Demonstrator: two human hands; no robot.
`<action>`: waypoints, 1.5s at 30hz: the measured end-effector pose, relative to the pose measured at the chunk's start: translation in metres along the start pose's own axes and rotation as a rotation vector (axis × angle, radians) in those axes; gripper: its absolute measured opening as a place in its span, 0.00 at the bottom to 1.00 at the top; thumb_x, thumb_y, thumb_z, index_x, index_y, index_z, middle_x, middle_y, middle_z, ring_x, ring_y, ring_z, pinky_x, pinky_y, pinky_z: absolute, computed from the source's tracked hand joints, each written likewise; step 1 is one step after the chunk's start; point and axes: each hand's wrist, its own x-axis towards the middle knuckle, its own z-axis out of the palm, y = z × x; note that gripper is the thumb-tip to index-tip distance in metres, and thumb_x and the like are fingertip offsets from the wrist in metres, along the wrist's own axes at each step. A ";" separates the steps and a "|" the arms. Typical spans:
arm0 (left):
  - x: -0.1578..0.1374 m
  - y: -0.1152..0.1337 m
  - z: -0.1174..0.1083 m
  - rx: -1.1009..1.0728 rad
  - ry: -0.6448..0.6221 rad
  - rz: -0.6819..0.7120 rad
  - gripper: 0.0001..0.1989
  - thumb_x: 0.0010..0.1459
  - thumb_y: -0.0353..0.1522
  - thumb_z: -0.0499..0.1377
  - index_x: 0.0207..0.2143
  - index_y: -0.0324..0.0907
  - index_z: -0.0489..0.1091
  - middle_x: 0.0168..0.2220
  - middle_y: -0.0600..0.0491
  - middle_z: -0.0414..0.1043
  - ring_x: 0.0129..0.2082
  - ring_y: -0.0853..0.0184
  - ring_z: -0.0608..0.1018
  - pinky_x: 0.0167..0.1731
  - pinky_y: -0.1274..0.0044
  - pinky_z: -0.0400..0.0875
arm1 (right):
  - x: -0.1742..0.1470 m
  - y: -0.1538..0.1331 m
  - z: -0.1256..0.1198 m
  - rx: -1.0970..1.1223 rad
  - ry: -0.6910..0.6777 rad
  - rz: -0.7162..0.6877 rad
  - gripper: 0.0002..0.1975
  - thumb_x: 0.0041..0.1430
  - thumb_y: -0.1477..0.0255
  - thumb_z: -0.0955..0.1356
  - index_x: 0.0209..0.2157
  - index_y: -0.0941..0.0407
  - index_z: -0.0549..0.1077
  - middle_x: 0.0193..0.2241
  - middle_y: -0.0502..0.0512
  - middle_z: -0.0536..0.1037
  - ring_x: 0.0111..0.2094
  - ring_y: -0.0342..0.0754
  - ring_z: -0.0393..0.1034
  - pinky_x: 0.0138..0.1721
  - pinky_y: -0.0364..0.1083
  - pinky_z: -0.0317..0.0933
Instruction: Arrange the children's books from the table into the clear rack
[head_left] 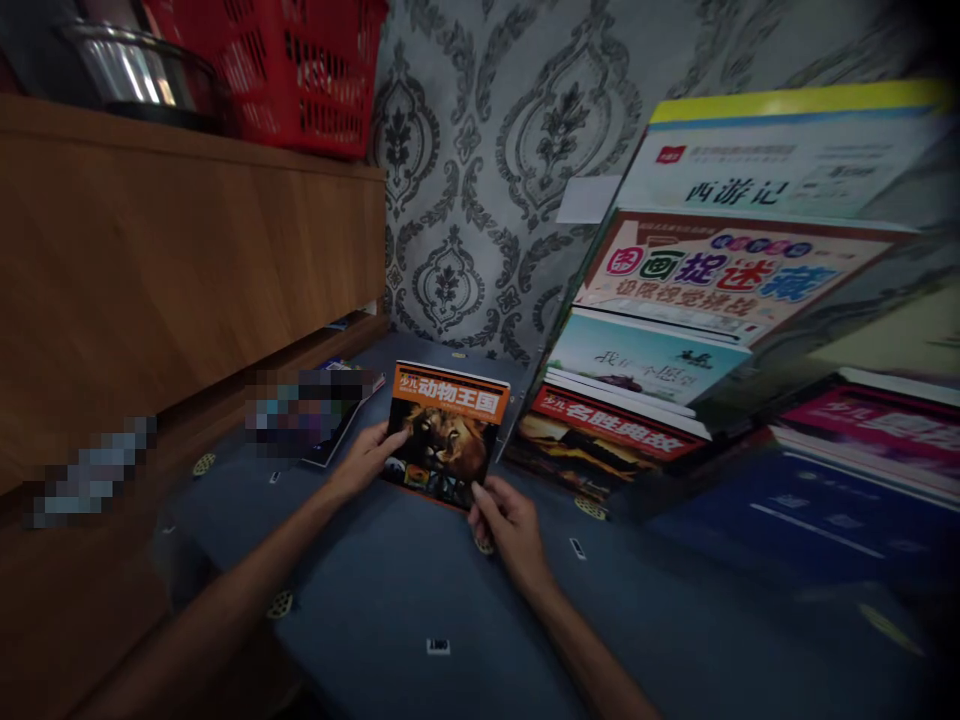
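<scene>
Between my two hands is a book with an orange title band and a lion on its cover, tilted up so the front faces me. My left hand grips its left edge, thumb on the cover. At the lower right corner, my right hand pinches the book between thumb and fingers. Just to the right, a book with a red title band sits in the lowest tier of a stepped rack. Behind my left hand, a dark magazine lies on the blue-grey cloth, partly blurred out.
Higher rack tiers hold a teal book, a colourful puzzle book and a white book. More books stand at right. A wooden cabinet on the left bears a red basket and a steel bowl. Patterned cloth covers the surface.
</scene>
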 end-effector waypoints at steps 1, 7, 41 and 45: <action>-0.002 0.000 0.002 -0.036 -0.007 -0.016 0.26 0.53 0.50 0.62 0.43 0.36 0.73 0.36 0.52 0.78 0.35 0.66 0.77 0.41 0.76 0.71 | 0.000 0.000 0.000 -0.026 0.005 0.009 0.25 0.47 0.45 0.71 0.23 0.54 0.69 0.12 0.45 0.69 0.12 0.40 0.58 0.14 0.40 0.51; -0.014 0.007 0.010 -0.141 -0.073 -0.171 0.32 0.49 0.54 0.64 0.45 0.38 0.73 0.31 0.53 0.77 0.28 0.71 0.76 0.28 0.81 0.69 | 0.000 0.001 -0.001 -0.198 0.134 -0.117 0.31 0.47 0.45 0.70 0.12 0.53 0.55 0.11 0.43 0.54 0.15 0.38 0.48 0.18 0.41 0.43; -0.029 -0.015 0.001 -0.449 -0.290 -0.389 0.22 0.50 0.40 0.70 0.45 0.40 0.75 0.40 0.49 0.80 0.36 0.66 0.81 0.38 0.79 0.73 | -0.007 0.000 0.000 0.330 0.146 0.120 0.33 0.40 0.40 0.71 0.31 0.58 0.80 0.30 0.56 0.83 0.36 0.57 0.78 0.36 0.50 0.70; -0.030 -0.011 0.004 -0.449 -0.264 -0.388 0.23 0.48 0.41 0.71 0.45 0.40 0.76 0.41 0.48 0.81 0.35 0.66 0.81 0.38 0.79 0.74 | -0.012 0.000 -0.001 0.370 0.088 0.117 0.30 0.41 0.43 0.73 0.32 0.57 0.80 0.31 0.55 0.83 0.36 0.55 0.77 0.37 0.49 0.69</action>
